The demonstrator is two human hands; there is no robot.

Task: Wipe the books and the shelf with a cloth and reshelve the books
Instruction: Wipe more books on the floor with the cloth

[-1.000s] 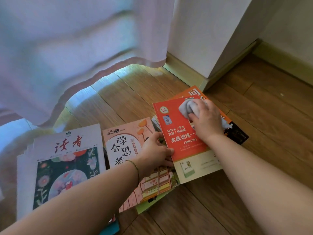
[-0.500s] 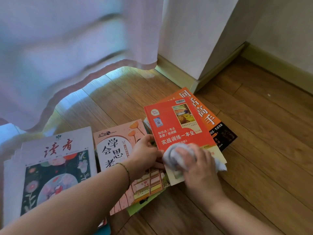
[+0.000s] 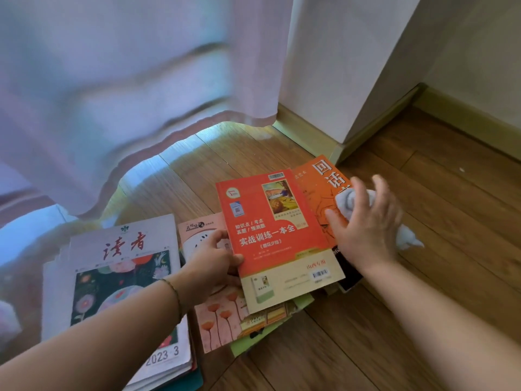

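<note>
Two hands: red book (image 3: pixel 276 230) in left grip (image 3: pixel 214 261), cloth (image 3: pixel 355 201) under right (image 3: pixel 366 224).

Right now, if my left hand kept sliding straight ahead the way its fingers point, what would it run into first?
Your left hand already grips the left edge of the red paperback book, fingers pointing right. Going on that way, it would probably just push that book toward the orange book beneath it, though depth is hard to judge.

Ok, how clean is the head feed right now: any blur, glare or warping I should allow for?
Head view: the curtain is smeared and wavy, so the upper left is unreliable; the right hand and its white cloth are slightly motion-blurred; the red book and the left hand gripping its edge are sharp, print readable; daylight washes pale patches across the wooden floor under the curtain hem; wide-angle bending shows at the edges.
</note>
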